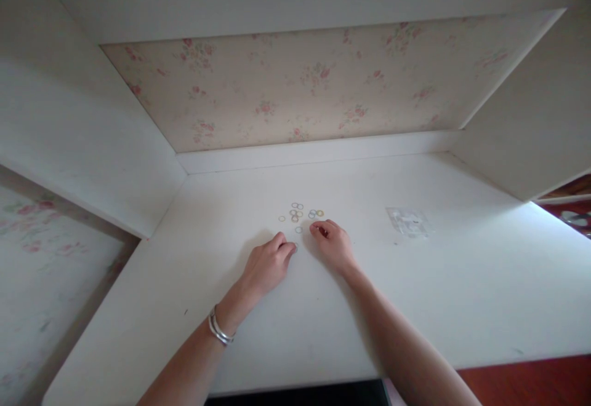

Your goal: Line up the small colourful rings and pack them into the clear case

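Observation:
My left hand (pixel 269 262) rests low over the white table, its thumb and fingers pinched on a small thin ring (pixel 295 248) that shows at the fingertips. Opposite it, my right hand (pixel 335 246) is closed, with the fingers curled and the fingertips near the tabletop. Whether they hold anything is hidden. A single pale ring (pixel 298 230) lies between the two hands. Just beyond them is a loose cluster of several thin rings (pixel 294 213) in brownish, yellowish and grey tones. A thicker yellow ring (pixel 320 213) lies close to my right fingertips.
A clear plastic bag (pixel 409 222) lies flat on the white table (pixel 462 283) to the right. White side panels (pixel 92 98) and a flowered back wall (pixel 286 92) enclose the table. A dark object (pixel 300 394) shows at the near edge, and a silver bracelet (pixel 219 327) circles my left wrist.

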A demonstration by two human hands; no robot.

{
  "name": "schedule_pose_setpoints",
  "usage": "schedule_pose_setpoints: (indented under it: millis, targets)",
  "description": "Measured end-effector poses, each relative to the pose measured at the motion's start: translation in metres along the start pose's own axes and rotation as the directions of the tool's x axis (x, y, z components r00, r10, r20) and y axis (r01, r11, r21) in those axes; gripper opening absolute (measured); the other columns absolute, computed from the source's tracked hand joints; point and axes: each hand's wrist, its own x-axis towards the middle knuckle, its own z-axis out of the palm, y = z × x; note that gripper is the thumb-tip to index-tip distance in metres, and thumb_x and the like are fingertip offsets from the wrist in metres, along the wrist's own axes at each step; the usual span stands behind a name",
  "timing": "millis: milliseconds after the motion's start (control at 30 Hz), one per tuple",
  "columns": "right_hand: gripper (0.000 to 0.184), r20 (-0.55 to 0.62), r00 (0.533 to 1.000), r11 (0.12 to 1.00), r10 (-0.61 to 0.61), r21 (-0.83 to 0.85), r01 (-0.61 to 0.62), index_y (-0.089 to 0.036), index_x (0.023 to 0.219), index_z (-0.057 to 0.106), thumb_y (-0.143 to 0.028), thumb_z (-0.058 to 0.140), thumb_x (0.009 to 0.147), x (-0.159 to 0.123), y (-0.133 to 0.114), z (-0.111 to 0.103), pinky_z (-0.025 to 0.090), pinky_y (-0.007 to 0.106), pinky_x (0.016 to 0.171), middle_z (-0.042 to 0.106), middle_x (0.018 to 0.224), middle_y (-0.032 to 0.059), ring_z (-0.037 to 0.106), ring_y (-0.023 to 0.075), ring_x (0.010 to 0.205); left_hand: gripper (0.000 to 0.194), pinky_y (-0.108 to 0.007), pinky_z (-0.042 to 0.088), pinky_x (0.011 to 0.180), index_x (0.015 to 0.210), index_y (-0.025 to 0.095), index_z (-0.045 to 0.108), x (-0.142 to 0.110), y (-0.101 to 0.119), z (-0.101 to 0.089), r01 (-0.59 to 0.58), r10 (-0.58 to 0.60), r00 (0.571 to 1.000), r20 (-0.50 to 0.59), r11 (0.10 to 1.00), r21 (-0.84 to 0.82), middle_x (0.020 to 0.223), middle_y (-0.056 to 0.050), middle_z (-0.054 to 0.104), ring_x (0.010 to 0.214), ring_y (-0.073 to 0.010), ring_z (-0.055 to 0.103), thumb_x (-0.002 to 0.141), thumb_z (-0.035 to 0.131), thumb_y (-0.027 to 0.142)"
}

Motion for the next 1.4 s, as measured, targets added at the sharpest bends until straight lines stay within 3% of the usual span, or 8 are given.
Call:
schedule_pose_setpoints:
  millis: [200,400,633,733,933,1167,1300,1400]
  targets:
    - [0.024,0.005,1.0,1.0,-0.004,-0.012,0.004,-0.024,0.083,0.068,-0.033,0.047,0.083,-0.001,-0.001,0.0,0.038,0.025,0.065,0.061,0.074,0.0,0.053,0.0127,0.066,0.031,-0.025,0.037,0.054,0.098,0.024,0.062,0.0,0.002,-0.001,-0.019,0.014,0.998,0.057,0.996,0.088,0.09,-0.005,0.056,0.074,-0.0156,0.057,0.095,0.03,0.027]
    - [0.024,0.003,1.0,1.0,-0.024,-0.004,0.024,-0.023,0.083,0.068,-0.034,0.046,0.084,-0.001,0.001,0.001,0.038,0.025,0.064,0.061,0.075,0.0003,0.053,0.0125,0.066,0.031,-0.025,0.037,0.053,0.096,0.026,0.063,-0.002,0.004,-0.003,0.021,-0.024,0.999,0.038,0.998,0.067,0.088,-0.004,0.056,0.072,-0.0156,0.058,0.095,0.033,0.029]
    - [0.025,0.023,0.999,0.999,-0.037,-0.024,0.037,-0.024,0.084,0.068,-0.033,0.045,0.084,-0.003,-0.001,-0.001,0.037,0.024,0.063,0.06,0.075,0.0003,0.053,0.0123,0.065,0.026,-0.025,0.044,0.073,0.095,0.024,0.064,-0.007,-0.021,-0.006,0.213,-0.246,0.959,-0.138,0.952,-0.218,0.093,-0.003,0.061,0.08,-0.0142,0.059,0.092,0.039,0.032]
    - [0.025,0.034,0.998,0.997,-0.056,-0.044,0.057,-0.023,0.085,0.068,-0.034,0.045,0.085,-0.006,-0.001,0.001,0.037,0.024,0.062,0.059,0.074,0.0004,0.053,0.0123,0.064,0.025,-0.026,0.045,0.079,0.093,0.021,0.066,-0.006,-0.041,-0.001,0.253,-0.342,0.928,-0.148,0.869,-0.426,0.092,-0.004,0.065,0.086,-0.0158,0.06,0.089,0.044,0.032]
    - [0.025,0.016,0.998,0.996,-0.061,-0.066,0.062,-0.022,0.085,0.068,-0.035,0.046,0.085,0.0,-0.015,0.009,0.038,0.024,0.063,0.06,0.077,0.0011,0.054,0.0129,0.068,0.032,-0.029,0.045,0.079,0.094,0.019,0.068,-0.003,-0.064,0.003,0.401,-0.554,0.832,0.039,0.549,-0.733,0.093,-0.003,0.07,0.085,-0.0187,0.062,0.081,0.052,0.043]
    - [0.027,0.132,0.981,0.916,-0.142,-0.359,0.181,-0.025,0.089,0.07,-0.032,0.044,0.088,0.033,-0.054,0.028,0.036,0.025,0.063,0.062,0.089,0.0044,0.057,0.0134,0.071,0.03,-0.028,0.046,0.076,0.092,0.018,0.069,-0.004,-0.067,0.002,0.375,-0.512,0.857,0.063,0.534,-0.758,0.091,-0.003,0.071,0.082,-0.0176,0.063,0.08,0.051,0.039]
    - [0.029,0.142,0.987,0.85,-0.074,-0.509,0.137,-0.023,0.084,0.071,-0.032,0.044,0.088,0.044,-0.055,0.043,0.037,0.026,0.063,0.062,0.091,0.0077,0.058,0.0146,0.069,0.029,-0.027,0.047,0.075,0.093,0.018,0.069,-0.004,-0.069,0.001,0.37,-0.493,0.868,0.064,0.555,-0.745,0.091,-0.003,0.071,0.082,-0.0171,0.063,0.082,0.05,0.037]
    - [0.029,0.147,0.988,0.839,-0.052,-0.531,0.123,-0.022,0.085,0.07,-0.032,0.044,0.088,0.047,-0.049,0.049,0.038,0.028,0.066,0.061,0.091,0.009,0.058,0.0156,0.07,0.027,-0.026,0.047,0.075,0.093,0.018,0.07,-0.004,-0.07,0.0,0.375,-0.49,0.869,0.067,0.563,-0.737,0.09,-0.003,0.071,0.08,-0.0169,0.064,0.081,0.051,0.034]
